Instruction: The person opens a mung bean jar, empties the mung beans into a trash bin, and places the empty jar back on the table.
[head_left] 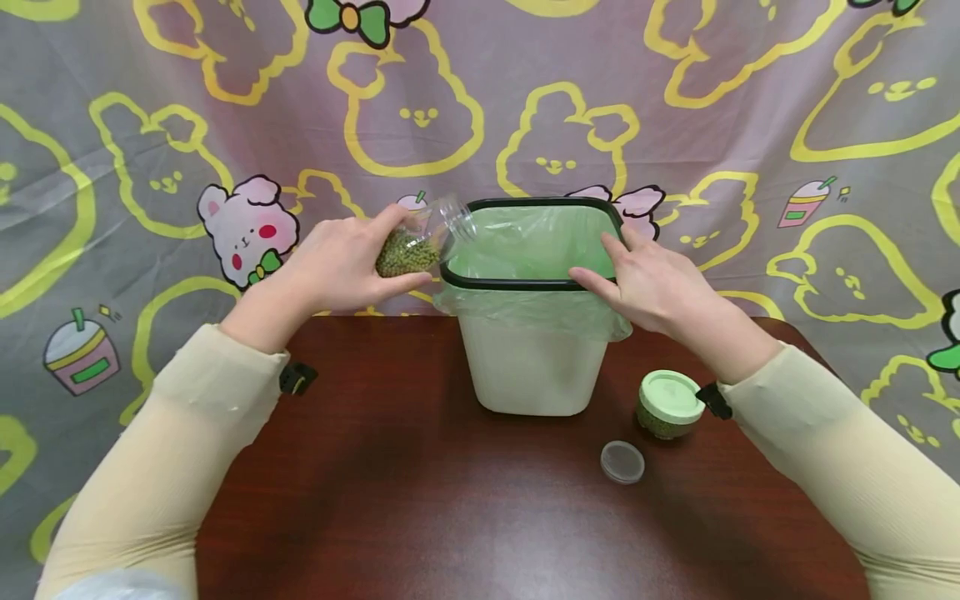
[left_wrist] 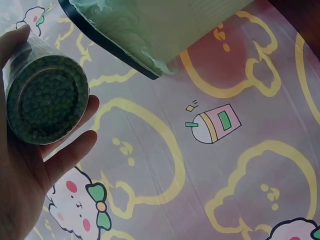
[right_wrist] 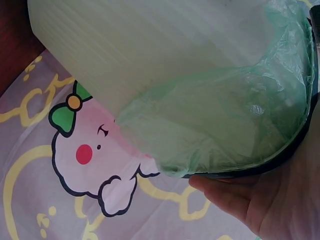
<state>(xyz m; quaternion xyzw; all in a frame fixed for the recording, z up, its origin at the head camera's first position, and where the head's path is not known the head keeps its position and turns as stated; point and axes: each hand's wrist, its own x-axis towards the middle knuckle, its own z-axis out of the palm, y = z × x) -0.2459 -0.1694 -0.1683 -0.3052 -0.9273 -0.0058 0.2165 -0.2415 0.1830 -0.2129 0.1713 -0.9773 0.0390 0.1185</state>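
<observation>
My left hand grips a clear jar partly filled with small green beans. The jar lies tilted on its side, its uncovered mouth over the left rim of a white trash bin. The beans sit toward the base and lower side of the jar. A pale green plastic liner covers the bin's inside and folds over its black rim. At the right front corner of that rim, my right hand holds the bin, thumb over the front edge and fingers along the side.
On the brown table, right of the bin, stands a small jar with a light green lid and beans inside. A clear round lid lies in front of it. A patterned curtain hangs close behind the table.
</observation>
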